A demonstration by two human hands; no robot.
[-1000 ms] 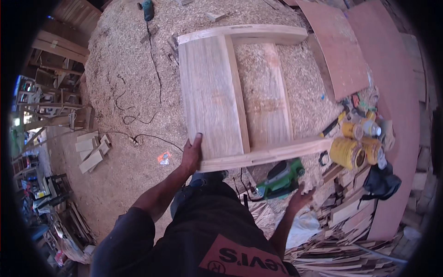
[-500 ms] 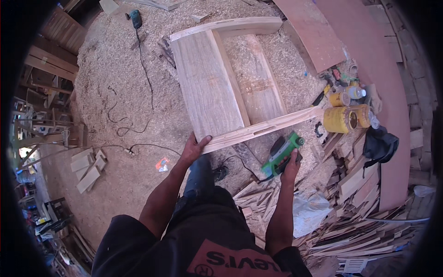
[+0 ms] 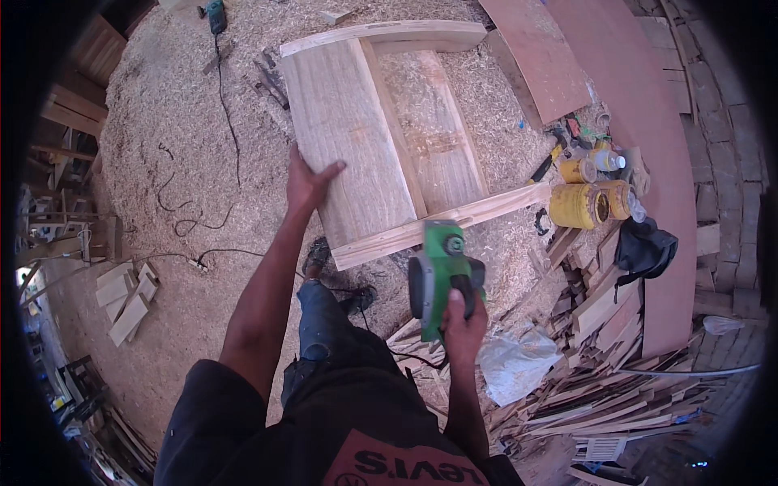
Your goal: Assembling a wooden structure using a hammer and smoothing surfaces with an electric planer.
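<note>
A pale wooden frame (image 3: 348, 138) with a wide board on its left, an inner slat and end rails lies over the wood shavings. My left hand (image 3: 309, 178) grips the left edge of that board, thumb on top, above the front rail (image 3: 381, 241). My right hand (image 3: 466, 316) is wrapped round the handle of a green and black electric planer (image 3: 442, 259), held up at the near side of that rail, its upper end overlapping the rail in view. A black cord runs from the planer down past my legs.
Yellow containers (image 3: 571, 209), a plastic bottle (image 3: 608, 160) and a black bag (image 3: 647, 251) lie at the right beside plywood sheets (image 3: 531, 65). Offcuts (image 3: 600, 405) and a white sack (image 3: 519, 364) lie near right. A corded teal tool (image 3: 215, 16) is far back; short boards (image 3: 126, 296) lie left.
My right hand was empty, then took hold of the planer and has lifted it to the front rail. My left hand has shifted up along the board's left edge from the near corner.
</note>
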